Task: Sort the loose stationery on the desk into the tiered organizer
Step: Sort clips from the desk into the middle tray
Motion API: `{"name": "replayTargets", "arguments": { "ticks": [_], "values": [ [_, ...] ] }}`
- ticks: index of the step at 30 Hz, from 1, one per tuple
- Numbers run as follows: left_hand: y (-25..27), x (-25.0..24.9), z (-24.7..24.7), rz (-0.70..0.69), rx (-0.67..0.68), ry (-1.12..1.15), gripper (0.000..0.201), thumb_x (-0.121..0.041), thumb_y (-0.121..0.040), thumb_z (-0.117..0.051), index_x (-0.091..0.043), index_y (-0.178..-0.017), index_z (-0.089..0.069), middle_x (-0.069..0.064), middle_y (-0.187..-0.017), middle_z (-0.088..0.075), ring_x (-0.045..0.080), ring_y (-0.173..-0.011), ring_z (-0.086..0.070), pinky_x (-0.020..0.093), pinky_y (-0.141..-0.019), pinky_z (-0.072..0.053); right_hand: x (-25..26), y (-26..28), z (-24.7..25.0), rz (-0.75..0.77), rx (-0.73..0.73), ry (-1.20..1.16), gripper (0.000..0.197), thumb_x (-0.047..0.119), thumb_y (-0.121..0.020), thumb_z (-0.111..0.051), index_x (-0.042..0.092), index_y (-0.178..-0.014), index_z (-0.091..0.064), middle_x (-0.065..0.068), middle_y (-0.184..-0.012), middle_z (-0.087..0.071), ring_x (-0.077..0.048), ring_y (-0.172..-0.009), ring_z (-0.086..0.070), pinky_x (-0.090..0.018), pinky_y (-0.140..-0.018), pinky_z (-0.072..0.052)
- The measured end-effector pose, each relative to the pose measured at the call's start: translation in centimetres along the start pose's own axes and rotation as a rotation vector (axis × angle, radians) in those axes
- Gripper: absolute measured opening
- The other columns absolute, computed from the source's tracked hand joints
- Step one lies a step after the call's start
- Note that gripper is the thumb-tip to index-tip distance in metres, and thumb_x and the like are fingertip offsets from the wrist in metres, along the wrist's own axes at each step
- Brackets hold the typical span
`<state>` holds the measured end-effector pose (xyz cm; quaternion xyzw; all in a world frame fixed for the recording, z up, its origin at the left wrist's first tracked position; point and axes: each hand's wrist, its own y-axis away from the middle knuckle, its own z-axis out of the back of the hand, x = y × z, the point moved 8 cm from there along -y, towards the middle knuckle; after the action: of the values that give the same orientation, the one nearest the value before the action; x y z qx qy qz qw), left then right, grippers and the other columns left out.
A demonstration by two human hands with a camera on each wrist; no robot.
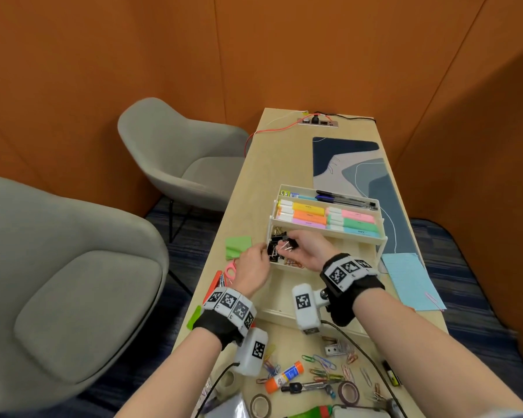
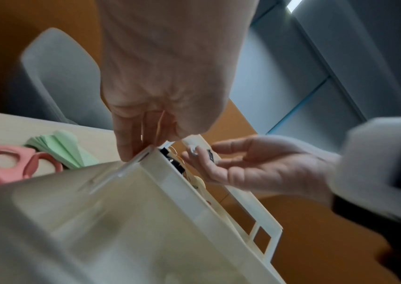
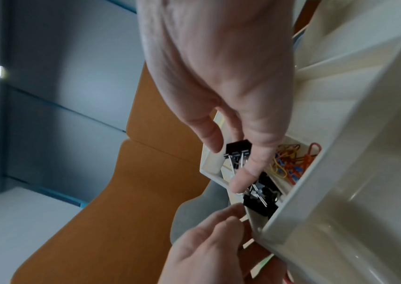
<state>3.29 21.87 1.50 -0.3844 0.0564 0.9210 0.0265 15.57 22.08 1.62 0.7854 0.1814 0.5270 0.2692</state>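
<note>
— Several black binder clips [image 3: 260, 198] are being dropped into the tiered organizer's [image 1: 326, 233] middle-tier corner pocket. One binder clip [image 3: 238, 151] is pinched between thumb and forefinger of the right hand [image 1: 302, 248], just above that pile.

— And the left hand [image 1: 252, 268]?

— Its fingers are loosely curled against the pocket's outer wall; nothing is seen held. Next, release is called for, then the paper clips [image 1: 329, 365] nearer the wrists could be gathered.

Two grey armchairs [image 1: 191, 158] are standing left of the bench [image 1: 254, 188], a patterned mat [image 1: 360, 170] is lying across it, and a red cable [image 1: 272, 129] is trailing from the power strip [image 1: 317, 122]
</note>
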Motion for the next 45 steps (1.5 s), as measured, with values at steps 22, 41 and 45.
{"name": "replayTargets", "arguments": {
  "ticks": [22,41,45],
  "values": [
    [1.0,-0.6,0.0,-0.204,-0.082,-0.101,0.035,-0.019,-0.095,-0.046,-0.02,-0.13,-0.05,0.004,-0.119,-0.044,0.02,-0.111,-0.048,0.035,-0.091,-0.044,1.5,0.7,2.5,0.362,-0.402,0.637,0.02,0.003,-0.079,-0.067,0.018,-0.083,-0.054,-0.01,-0.081,-0.066,-0.021,-0.057,-0.061,-0.033,-0.054,-0.054],
    [1.1,-3.0,-1.5,-0.446,-0.052,-0.443,0.043,-0.031,-0.098,-0.032,-0.019,-0.136,-0.047,-0.002,-0.136,-0.05,0.019,-0.117,-0.045,0.036,-0.092,-0.042,-0.4,0.5,2.1,0.384,-0.22,0.209,0.03,-0.005,-0.089,-0.046,0.009,-0.108,-0.065,-0.011,-0.108,-0.065,-0.019,-0.101,-0.062,-0.028,-0.087,-0.051],
    [0.4,-3.1,-2.5,-0.436,0.001,-0.653,0.063,-0.045,-0.092,-0.009,-0.018,-0.134,-0.048,-0.002,-0.135,-0.052,0.023,-0.108,-0.049,0.039,-0.082,-0.038,-0.4,3.8,4.0,0.453,-0.25,0.276,0.027,0.0,-0.091,-0.049,0.014,-0.106,-0.065,-0.004,-0.107,-0.063,-0.016,-0.097,-0.064,-0.03,-0.089,-0.053]
  ]
}}
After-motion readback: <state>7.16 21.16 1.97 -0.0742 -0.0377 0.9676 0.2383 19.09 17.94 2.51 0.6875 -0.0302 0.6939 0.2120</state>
